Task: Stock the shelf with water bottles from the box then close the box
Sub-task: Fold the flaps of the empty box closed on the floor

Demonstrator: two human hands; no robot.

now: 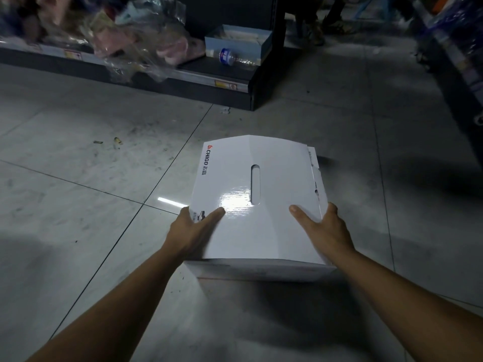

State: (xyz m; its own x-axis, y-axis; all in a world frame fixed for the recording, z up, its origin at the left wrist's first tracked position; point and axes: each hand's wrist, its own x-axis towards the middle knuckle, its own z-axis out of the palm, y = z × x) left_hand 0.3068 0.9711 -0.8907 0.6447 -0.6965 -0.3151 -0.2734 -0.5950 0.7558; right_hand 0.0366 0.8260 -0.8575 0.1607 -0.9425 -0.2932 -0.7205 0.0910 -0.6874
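Note:
A white cardboard box (261, 231) with a handle slot and a dark logo sits on the tiled floor, its top flap folded down. My left hand (190, 232) grips the box's left near corner, thumb on the lid. My right hand (324, 231) holds the right near edge, thumb resting on the lid. A clear water bottle (235, 58) with a blue label lies on its side on the low dark shelf (214, 70) farther back.
Plastic-wrapped goods (125, 40) fill the shelf's left part. A pale blue open tray (240, 39) stands behind the bottle. Another rack (454, 56) runs along the right edge. Someone's feet (326, 27) are at the far end. Small litter (117, 141) lies on the floor.

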